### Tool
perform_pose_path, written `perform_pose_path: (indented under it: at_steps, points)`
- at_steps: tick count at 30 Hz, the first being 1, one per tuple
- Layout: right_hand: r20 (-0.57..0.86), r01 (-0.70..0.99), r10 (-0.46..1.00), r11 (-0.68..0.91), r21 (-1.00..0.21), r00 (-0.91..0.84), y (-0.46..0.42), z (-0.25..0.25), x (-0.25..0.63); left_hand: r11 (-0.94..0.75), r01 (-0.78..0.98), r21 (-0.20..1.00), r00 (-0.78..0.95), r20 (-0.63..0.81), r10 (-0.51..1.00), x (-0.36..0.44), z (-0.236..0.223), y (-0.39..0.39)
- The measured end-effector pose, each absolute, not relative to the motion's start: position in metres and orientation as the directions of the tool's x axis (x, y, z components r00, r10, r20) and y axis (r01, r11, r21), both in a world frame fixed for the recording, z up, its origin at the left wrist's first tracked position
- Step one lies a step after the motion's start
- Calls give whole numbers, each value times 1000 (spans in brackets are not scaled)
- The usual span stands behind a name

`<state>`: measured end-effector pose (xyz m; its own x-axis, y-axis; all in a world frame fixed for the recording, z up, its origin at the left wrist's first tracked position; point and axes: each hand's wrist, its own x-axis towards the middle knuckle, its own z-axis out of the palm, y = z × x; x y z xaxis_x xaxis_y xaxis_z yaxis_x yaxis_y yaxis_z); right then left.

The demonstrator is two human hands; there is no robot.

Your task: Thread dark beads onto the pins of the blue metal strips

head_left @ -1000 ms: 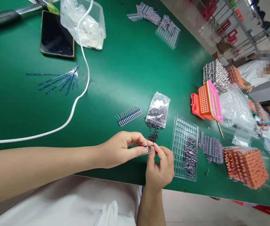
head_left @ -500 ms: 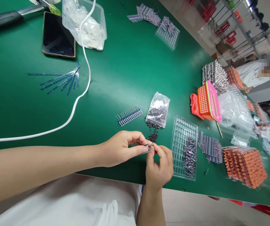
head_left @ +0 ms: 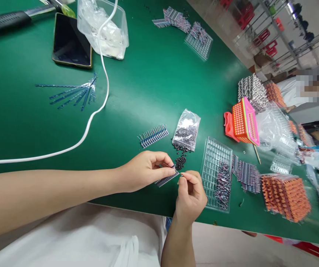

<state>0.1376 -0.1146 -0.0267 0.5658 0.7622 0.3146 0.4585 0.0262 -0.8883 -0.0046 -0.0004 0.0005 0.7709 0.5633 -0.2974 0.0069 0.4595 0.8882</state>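
My left hand point(head_left: 145, 171) is closed on a strip of small parts with thin leads point(head_left: 165, 180), pinched between thumb and fingers. Just to its right, the thumb and index finger of my right hand point(head_left: 191, 198) pinch a tiny dark bead point(head_left: 182, 175), a short gap from the strip's end. Loose dark beads point(head_left: 180, 162) lie in a heap above the fingertips, spilling from a clear plastic bag point(head_left: 187, 129). A similar blue-and-white strip with upright wires point(head_left: 154, 136) rests on the table above my left hand.
Right of my hands lies a clear compartment tray point(head_left: 211, 170) with a pile of wired parts point(head_left: 223, 185). Beyond are bundled strips point(head_left: 247, 176), orange stacked parts point(head_left: 286, 198) and an orange-pink basket point(head_left: 244, 120). A white cable point(head_left: 88, 128) crosses the left side, near a phone point(head_left: 72, 40).
My right hand has drawn slightly right and down, apart from my left hand, and the bead now shows in its fingertips. More of the strip shows under my left hand.
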Motion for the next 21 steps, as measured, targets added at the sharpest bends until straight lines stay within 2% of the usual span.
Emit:
perform_pose_path:
  at_steps: [8,21]
  points:
    - [233,302,790,63,-951,568,-112,-31,139,470,19,882,752,-322,575,-2,0,-1]
    - [247,352,795,44,-935,554,-113,-27,137,500,36,865,752,-352,556,-2,2,-1]
